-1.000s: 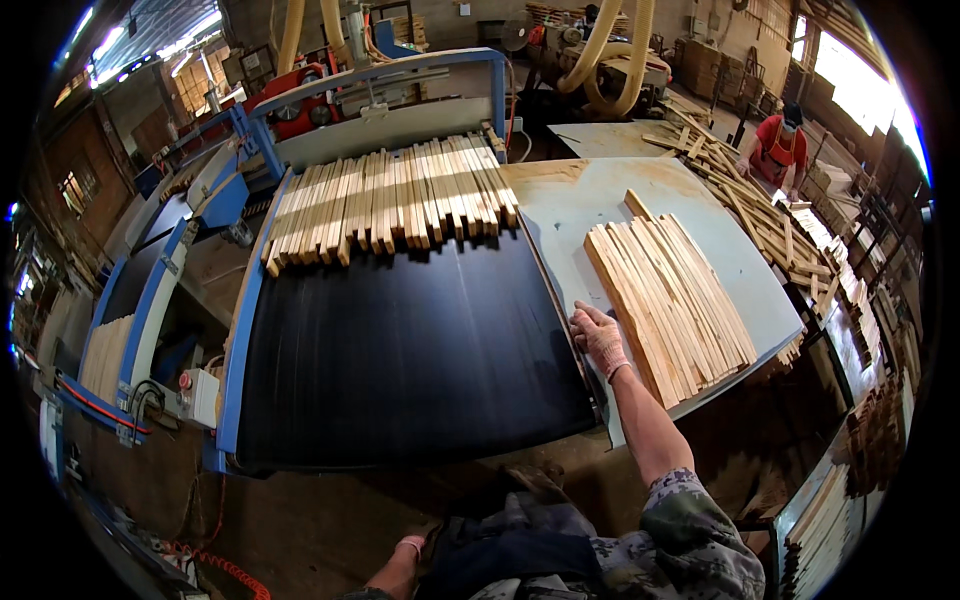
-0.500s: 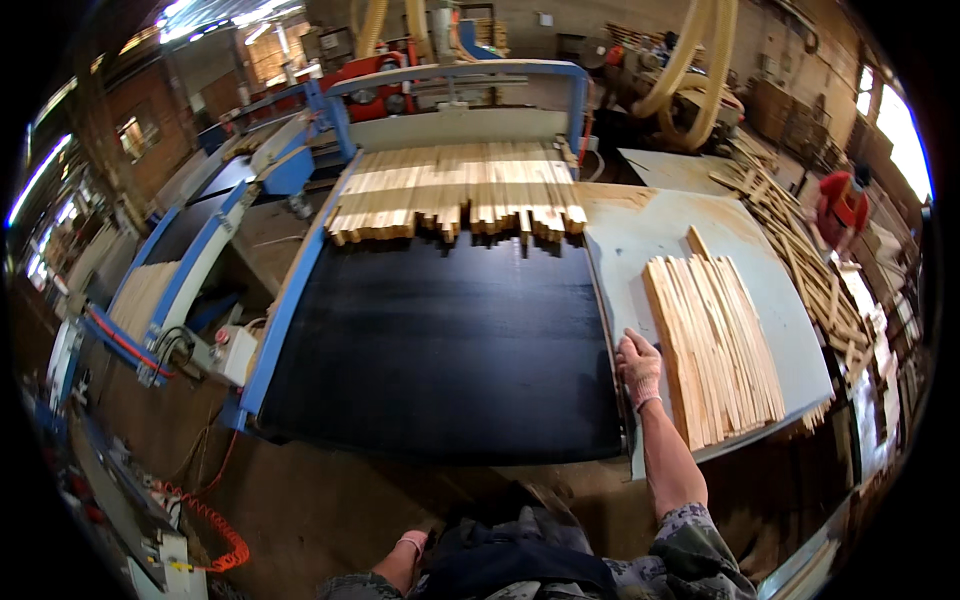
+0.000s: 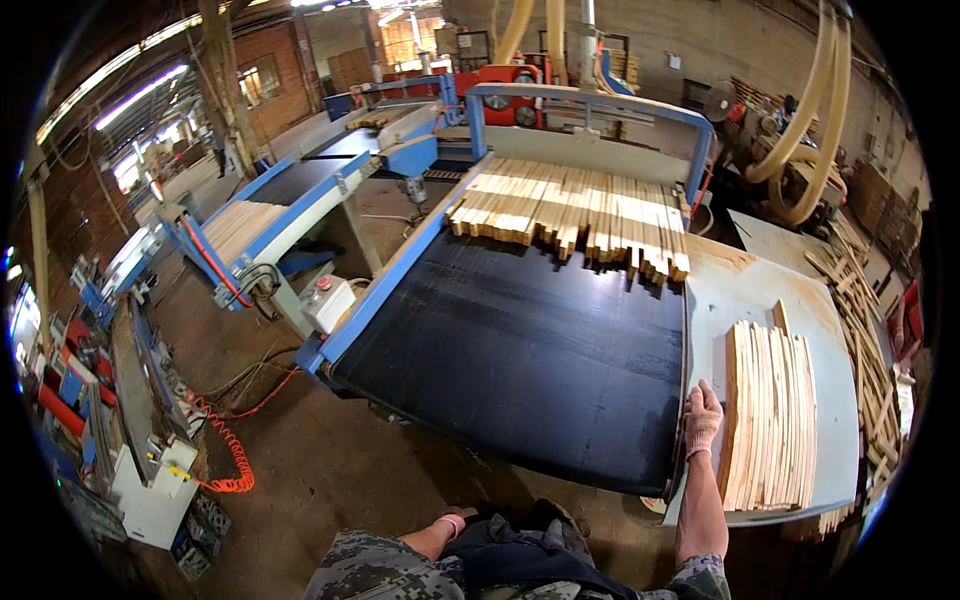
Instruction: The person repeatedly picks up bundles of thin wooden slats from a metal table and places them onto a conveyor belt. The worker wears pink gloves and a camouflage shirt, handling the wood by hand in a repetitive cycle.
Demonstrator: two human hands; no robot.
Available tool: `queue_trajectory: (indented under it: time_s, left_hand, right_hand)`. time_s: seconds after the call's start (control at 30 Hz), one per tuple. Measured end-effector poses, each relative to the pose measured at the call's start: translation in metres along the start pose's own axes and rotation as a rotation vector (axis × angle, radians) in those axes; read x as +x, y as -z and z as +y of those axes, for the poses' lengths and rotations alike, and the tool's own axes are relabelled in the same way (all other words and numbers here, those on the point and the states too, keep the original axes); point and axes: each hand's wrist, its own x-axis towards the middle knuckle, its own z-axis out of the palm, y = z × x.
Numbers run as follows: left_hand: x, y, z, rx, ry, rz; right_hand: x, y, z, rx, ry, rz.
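Note:
My right hand [image 3: 703, 418], in a pale glove, rests at the seam between the black conveyor belt [image 3: 520, 350] and the grey side table [image 3: 718, 300]. Its fingers are curled in, with nothing visible in them. Just right of it lies a stack of narrow wooden strips [image 3: 770, 420], side by side on the table. One strip [image 3: 780, 316] sticks out past the stack's far end. My left hand [image 3: 458, 522] hangs low by my body, its fingers hidden; only the wrist and glove cuff show. Across the belt's far end lies a row of wooden strips [image 3: 570, 205], with uneven near ends.
A blue frame [image 3: 590, 93] spans the belt's far end. A control box [image 3: 328, 303] with a red button sits on the left side. Further left stands another conveyor [image 3: 280, 195]. An orange coiled hose [image 3: 232, 455] hangs lower left. Loose wood pieces [image 3: 865, 340] pile up on the right.
My view has turned left, so the belt and table appear further right. My right hand stays by the table's seam. The row of strips remains at the belt's far end.

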Motion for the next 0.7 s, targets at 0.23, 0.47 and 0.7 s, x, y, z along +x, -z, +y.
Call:
queue_trajectory:
  time_s: [0.23, 0.47, 0.7]
  left_hand:
    - [0.016, 0.014, -0.011, 0.682, -0.383, -0.266]
    - [-0.020, 0.001, -0.045, 0.701, -0.161, -0.258]
    - [-0.114, 0.036, 0.004, 0.055, 0.316, 0.005]
  right_hand:
    - [0.001, 0.010, 0.008, 0.232, -0.102, -0.080]
    - [0.013, -0.014, 0.027, 0.184, -0.058, -0.139]
    - [0.029, 0.040, 0.058, 0.141, -0.133, -0.188]
